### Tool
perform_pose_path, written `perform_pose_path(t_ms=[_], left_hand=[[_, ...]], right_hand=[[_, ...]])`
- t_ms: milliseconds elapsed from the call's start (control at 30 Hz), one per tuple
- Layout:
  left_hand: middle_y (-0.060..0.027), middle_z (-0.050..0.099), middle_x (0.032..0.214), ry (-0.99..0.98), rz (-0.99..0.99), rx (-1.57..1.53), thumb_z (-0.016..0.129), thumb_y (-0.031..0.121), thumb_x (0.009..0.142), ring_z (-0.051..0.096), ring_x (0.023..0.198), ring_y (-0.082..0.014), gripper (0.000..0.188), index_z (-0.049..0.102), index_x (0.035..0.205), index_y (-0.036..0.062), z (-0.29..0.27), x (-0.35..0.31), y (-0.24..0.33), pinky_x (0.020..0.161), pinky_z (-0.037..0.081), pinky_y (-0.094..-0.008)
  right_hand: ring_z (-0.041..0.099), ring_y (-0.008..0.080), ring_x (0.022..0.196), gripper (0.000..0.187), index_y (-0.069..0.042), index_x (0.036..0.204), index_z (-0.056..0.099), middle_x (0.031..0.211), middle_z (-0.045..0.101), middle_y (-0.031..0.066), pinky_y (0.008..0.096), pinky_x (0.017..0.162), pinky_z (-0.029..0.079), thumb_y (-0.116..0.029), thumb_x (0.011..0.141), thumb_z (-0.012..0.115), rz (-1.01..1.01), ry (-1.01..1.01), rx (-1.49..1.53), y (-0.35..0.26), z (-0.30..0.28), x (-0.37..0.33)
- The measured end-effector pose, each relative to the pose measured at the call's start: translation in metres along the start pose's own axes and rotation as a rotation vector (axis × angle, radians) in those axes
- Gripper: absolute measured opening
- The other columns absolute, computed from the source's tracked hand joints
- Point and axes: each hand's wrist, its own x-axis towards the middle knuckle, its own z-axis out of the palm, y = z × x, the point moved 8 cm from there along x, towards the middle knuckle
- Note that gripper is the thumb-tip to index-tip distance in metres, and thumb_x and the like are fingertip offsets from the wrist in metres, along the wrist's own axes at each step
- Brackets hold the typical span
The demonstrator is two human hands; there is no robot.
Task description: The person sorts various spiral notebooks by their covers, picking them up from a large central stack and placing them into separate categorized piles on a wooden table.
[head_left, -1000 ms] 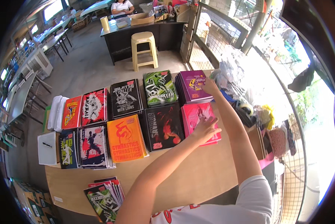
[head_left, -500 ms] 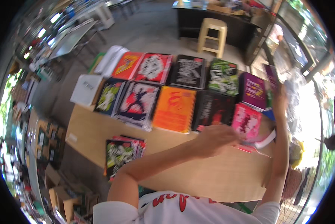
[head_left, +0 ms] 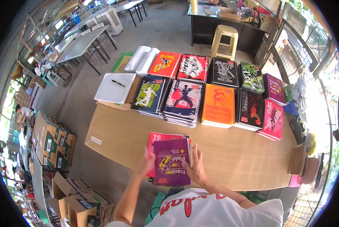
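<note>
A purple spiral notebook (head_left: 172, 162) lies on top of a small pile near the table's front edge, its printing upside down to me. Under it, a pink notebook (head_left: 153, 137) sticks out at the far and left sides. My left hand (head_left: 148, 163), slightly blurred, is closed on the pile's left edge. On the opposite side, my right hand (head_left: 196, 167) holds the purple notebook's right edge, thumb over the cover and fingers along the side. The lower notebooks are mostly hidden.
Two rows of notebook stacks cross the table (head_left: 230, 159), including orange (head_left: 218, 102), black (head_left: 250, 109), pink (head_left: 272, 119) and purple (head_left: 274, 89). A pen (head_left: 118, 83) rests on a white pad (head_left: 109, 92). Cardboard boxes (head_left: 52, 140) stand left; a stool (head_left: 224, 39) stands beyond.
My right hand has come from the purple stack at the far right with a purple notebook. My left hand has moved left from the pink stack. A pink and the purple notebook now top the pile.
</note>
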Motion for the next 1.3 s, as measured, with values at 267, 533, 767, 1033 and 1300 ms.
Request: perform_pose_path(t_ms=[267,533,767,1033,1300], left_hand=[[-0.0262,0.009,0.154,0.170,0.336,0.142,0.055,0.045,0.092,0.008,0.144,-0.0376,0.081,0.012,0.151,0.0096,-0.065,0.037,0.053,0.115,0.015,-0.0444],[-0.0145,0.045,0.122,0.624,0.274,0.689,0.074,0.038,0.076,0.044,0.117,-0.0332,0.050,0.062,0.112,0.0062,-0.113,0.242,0.150,0.088,0.044,-0.0521],[-0.0166,0.055,0.108,0.440,0.527,0.476,0.081,0.011,0.067,0.053,0.104,-0.0357,0.041,0.052,0.095,0.0017,-0.129,0.267,0.156,0.082,0.045,-0.0427],[-0.0206,0.049,0.132,0.058,0.581,-0.056,0.057,0.009,0.089,0.049,0.122,-0.0297,0.055,0.034,0.138,-0.0026,-0.137,0.014,0.155,0.100,0.038,-0.0384],[-0.0222,0.039,0.142,0.156,0.393,-0.079,0.054,0.011,0.091,0.040,0.131,-0.0311,0.058,0.031,0.143,-0.0014,-0.027,-0.049,0.040,0.106,0.033,-0.0383]], right_hand=[[0.033,0.0467,0.129,0.077,-0.002,0.145,0.019,0.141,0.032,0.0282,0.0494,0.103,0.036,-0.010,0.083,0.063,-0.349,0.191,-0.663,-0.060,0.018,0.073],[0.040,0.0365,0.123,0.040,-0.018,0.115,0.063,0.130,0.043,0.0158,0.0558,0.093,0.043,-0.011,0.076,0.067,-0.508,-0.041,-1.409,-0.107,0.087,0.487],[0.028,0.0323,0.137,0.057,-0.031,0.123,0.057,0.143,0.037,0.0064,0.0643,0.100,0.034,-0.024,0.070,0.078,-0.705,-0.474,-1.979,-0.098,0.151,0.552],[0.062,0.0182,0.091,0.027,-0.005,0.117,0.055,0.101,0.062,0.0076,0.0327,0.080,0.051,-0.011,0.091,0.058,-0.823,0.142,-0.624,-0.218,-0.014,0.326],[0.051,0.0111,0.083,0.045,-0.002,0.131,0.045,0.096,0.052,0.0021,0.0246,0.071,0.045,-0.002,0.088,0.060,-0.040,0.415,0.341,-0.100,-0.034,0.044]])
